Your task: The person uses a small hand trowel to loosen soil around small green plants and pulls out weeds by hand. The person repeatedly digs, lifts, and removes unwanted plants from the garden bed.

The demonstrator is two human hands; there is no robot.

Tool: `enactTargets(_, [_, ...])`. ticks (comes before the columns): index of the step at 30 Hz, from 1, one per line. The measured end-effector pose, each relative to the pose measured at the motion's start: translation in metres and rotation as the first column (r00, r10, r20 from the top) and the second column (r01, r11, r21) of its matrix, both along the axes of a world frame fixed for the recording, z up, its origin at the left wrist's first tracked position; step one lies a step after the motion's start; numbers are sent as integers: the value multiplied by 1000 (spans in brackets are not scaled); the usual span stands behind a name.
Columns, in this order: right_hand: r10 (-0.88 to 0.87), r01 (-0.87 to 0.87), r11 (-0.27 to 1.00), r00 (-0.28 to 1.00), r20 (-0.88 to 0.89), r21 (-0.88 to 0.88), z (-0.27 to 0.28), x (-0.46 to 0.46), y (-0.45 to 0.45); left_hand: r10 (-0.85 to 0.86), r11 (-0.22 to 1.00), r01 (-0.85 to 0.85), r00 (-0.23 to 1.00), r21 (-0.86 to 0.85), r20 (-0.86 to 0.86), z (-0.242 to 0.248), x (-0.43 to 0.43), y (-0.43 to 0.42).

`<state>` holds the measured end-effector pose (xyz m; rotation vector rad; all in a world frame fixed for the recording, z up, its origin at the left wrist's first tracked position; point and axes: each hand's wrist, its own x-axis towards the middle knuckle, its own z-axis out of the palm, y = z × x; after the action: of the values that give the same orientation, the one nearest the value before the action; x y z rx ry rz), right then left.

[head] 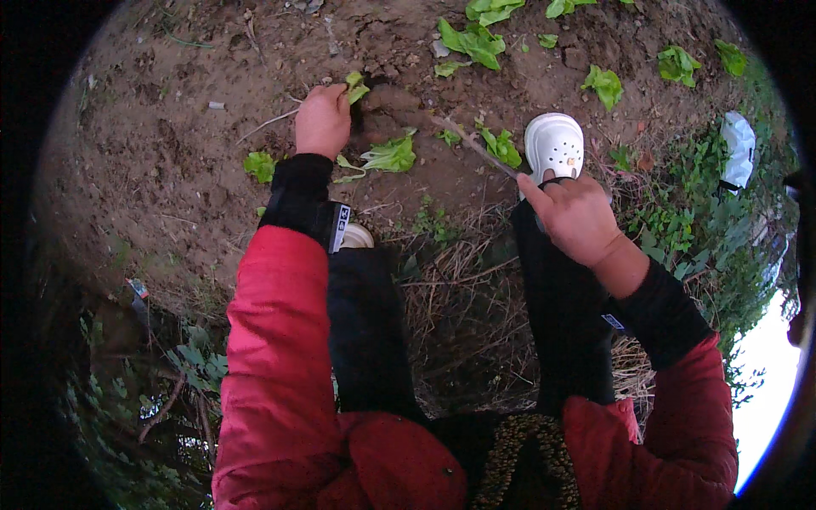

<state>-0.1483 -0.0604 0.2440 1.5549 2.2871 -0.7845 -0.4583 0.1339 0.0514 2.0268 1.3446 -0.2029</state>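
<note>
My left hand (324,122) is closed around a small leafy lettuce seedling (357,89), its green leaves sticking out past my fingers. Right beside that seedling is a dark hollow (364,113) in the brown soil. Its roots are hidden by my hand. My right hand (574,220) grips a narrow, soil-coated hand tool (481,150), whose tip points up and left over the bed. The tool's handle is mostly covered by my fingers, so its exact kind is unclear. Between my hands, a loose lettuce seedling (390,155) lies on its side, and another leafy seedling (502,146) is near the tool.
Several more seedlings, one a lettuce (472,43), dot the soil (191,146). My white clog (554,143) stands at the bed's edge. Dry stalks (459,280) cover the ground between my legs. At the right are green weeds (669,223) and a white object (737,150).
</note>
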Motion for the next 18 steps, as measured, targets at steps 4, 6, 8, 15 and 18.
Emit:
enactTargets(4, [-80,80,997,995,-55,-5,-7,9,-21,-125,983,149,971,105,-205,-3,22,0])
enactTargets(6, [-163,159,986,981,-104,-45,-8,13,-29,-138,978,178,941,107,-308,-7,30,-4])
enactTargets(8, [-207,199,977,968,-140,-72,-7,17,-35,-221,956,276,899,97,-377,-12,36,-4])
enactTargets(15, [-348,321,933,922,-170,-164,0,33,-41,-353,916,401,819,11,-453,-20,53,2])
enactTargets(18, [-427,390,897,885,-187,-206,4,36,-42,-361,926,369,810,-77,-462,-16,64,8])
